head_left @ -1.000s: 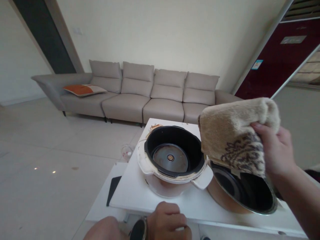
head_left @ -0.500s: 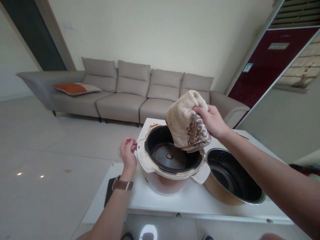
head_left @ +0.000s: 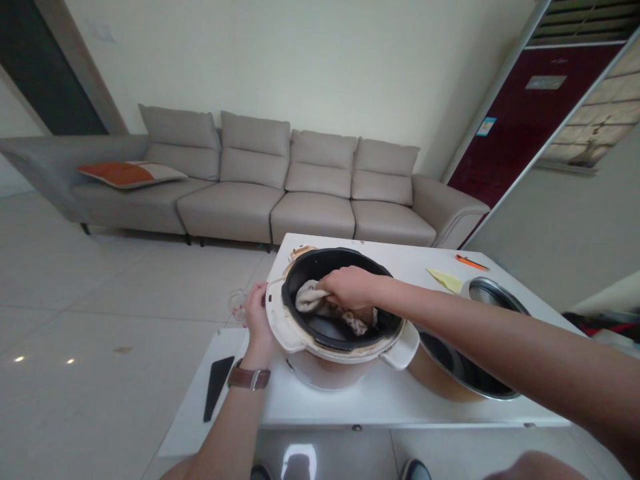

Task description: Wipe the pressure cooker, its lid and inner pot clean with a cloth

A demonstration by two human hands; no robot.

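An electric pressure cooker base (head_left: 283, 325) without its lid stands on the white table, its dark inside showing. Reaching down into it, my right hand (head_left: 350, 287) grips a beige towel (head_left: 309, 297) with a brown pattern. The towel is bunched against the inner wall and bottom, covering much of the heating plate. My left hand (head_left: 259, 317) is closed on the cooker's left rim, its fingertips partly hidden behind the edge. To the right, partly behind my right forearm, sits the inner pot (head_left: 440, 377), dark inside and gold outside.
On the white table (head_left: 345, 407) lie a black flat object (head_left: 218, 387), a yellow cloth or paper (head_left: 444, 279) and an orange-handled cutter (head_left: 471, 263). A clear glass item (head_left: 237, 305) shows beyond my left hand. The grey sofa (head_left: 315, 217) stands behind the table.
My right hand has lowered the towel from above the cooker into its inside. My left hand has moved from beside the cooker onto its rim. The view has shifted slightly.
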